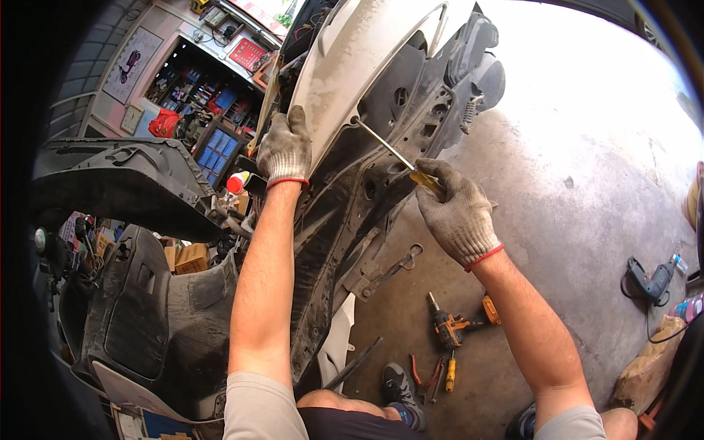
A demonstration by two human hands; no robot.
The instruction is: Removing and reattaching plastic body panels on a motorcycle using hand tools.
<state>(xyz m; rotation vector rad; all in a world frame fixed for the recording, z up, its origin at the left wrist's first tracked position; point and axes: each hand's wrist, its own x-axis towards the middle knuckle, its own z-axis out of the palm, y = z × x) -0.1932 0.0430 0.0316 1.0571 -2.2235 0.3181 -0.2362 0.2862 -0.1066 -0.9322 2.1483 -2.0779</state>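
My right hand (456,211), in a grey knit glove with a red cuff, is closed around the yellow handle of a screwdriver (386,144). Its long shaft slants up to the left, with the tip at a mounting point along the lower edge of a white scooter side panel (345,70). On that panel's left edge, my left hand (284,149), gloved the same way, grips with the thumb up and the other fingers mostly hidden. Below the white panel runs a dusty black underside panel (359,180) with holes and clips.
A black scooter seat (117,180) juts out at the left above the scooter's front body (139,308). On the concrete floor lie an orange-black cordless driver (449,328), red-handled pliers (427,374), a yellow-handled screwdriver (450,375) and a corded drill (651,280).
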